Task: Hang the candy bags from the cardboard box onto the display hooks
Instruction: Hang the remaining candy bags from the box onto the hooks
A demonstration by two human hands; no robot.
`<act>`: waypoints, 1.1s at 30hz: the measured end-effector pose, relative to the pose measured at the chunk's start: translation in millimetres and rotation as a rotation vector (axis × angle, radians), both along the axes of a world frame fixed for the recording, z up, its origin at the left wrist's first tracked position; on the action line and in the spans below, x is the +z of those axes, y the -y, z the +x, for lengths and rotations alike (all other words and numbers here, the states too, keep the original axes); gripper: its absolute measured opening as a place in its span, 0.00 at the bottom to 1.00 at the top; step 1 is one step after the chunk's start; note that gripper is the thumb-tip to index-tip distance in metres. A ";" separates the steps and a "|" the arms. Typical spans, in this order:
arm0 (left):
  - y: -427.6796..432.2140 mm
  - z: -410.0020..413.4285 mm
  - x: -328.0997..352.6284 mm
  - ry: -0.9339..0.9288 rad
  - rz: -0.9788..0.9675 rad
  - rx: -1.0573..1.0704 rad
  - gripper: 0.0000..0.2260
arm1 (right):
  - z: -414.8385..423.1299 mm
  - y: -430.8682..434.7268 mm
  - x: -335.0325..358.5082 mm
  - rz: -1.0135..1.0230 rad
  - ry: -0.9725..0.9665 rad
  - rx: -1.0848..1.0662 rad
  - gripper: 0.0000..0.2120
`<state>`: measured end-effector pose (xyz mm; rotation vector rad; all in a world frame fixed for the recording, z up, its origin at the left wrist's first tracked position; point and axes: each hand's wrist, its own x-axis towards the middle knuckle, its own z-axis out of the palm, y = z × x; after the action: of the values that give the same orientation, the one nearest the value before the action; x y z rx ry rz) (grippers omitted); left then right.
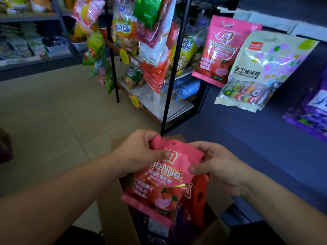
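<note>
A pink candy bag (159, 183) with a small hang hole at its top is held over the open cardboard box (115, 209) at the bottom centre. My left hand (139, 152) pinches its top left corner, thumb on the front. My right hand (217, 167) pinches its right edge. More bags, red and purple, lie in the box under it. On the dark blue display wall (247, 129) at the right hang a matching pink bag (219, 50), a cream lollipop bag (256, 71) and a purple bag (311, 114). The hooks themselves are hidden behind the bags.
A black metal rack (169, 76) full of snack bags stands just behind the box, with strips of snacks hanging off its left side. Store shelves line the far left. Beige floor tiles (53, 112) spread between them.
</note>
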<state>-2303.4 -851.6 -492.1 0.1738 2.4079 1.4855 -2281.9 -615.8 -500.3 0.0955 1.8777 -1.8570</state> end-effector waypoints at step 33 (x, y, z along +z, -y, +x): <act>-58.1 -10.8 21.7 -0.095 0.306 0.064 0.09 | -35.8 -68.3 43.4 0.166 -0.095 0.050 0.13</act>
<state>-2314.2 -793.4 -470.4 0.2408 2.2620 1.9105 -2317.7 -547.5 -456.9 0.0164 2.0780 -1.6978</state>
